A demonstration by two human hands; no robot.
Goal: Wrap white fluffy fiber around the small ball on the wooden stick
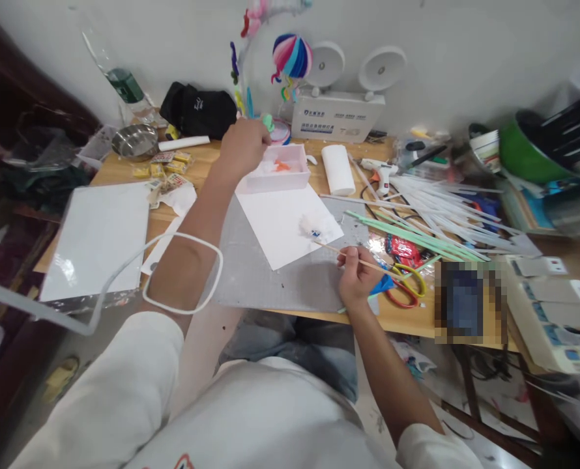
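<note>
A small white fluffy piece [309, 223] with a dark blue mark lies on a white paper sheet [275, 231], toward its near right part. The tip of a thin wooden stick [333, 249] is at the near edge of the fluff, and the right hand [359, 275] grips that stick between thumb and fingers over the right part of the grey mat [280, 286] under the sheet. The left hand [246, 144] reaches out to the back left corner of a pink box [277, 182], its fingers bent; they face away, so I cannot tell whether they hold anything. Inside the box sits something orange [282, 166].

Right of the box stand a white roll [337, 170] and, past it, a white glue gun [382, 170]. Pale strips [446, 202] fan out across the right side of the counter [407, 327], with green strips [417, 236] nearer the person. Scissors [406, 304] with red and yellow handles lie just right of the right hand.

Against the wall, a white carton [336, 120] stands behind the box, a black pouch [202, 107] and a metal bowl [134, 142] farther left.
</note>
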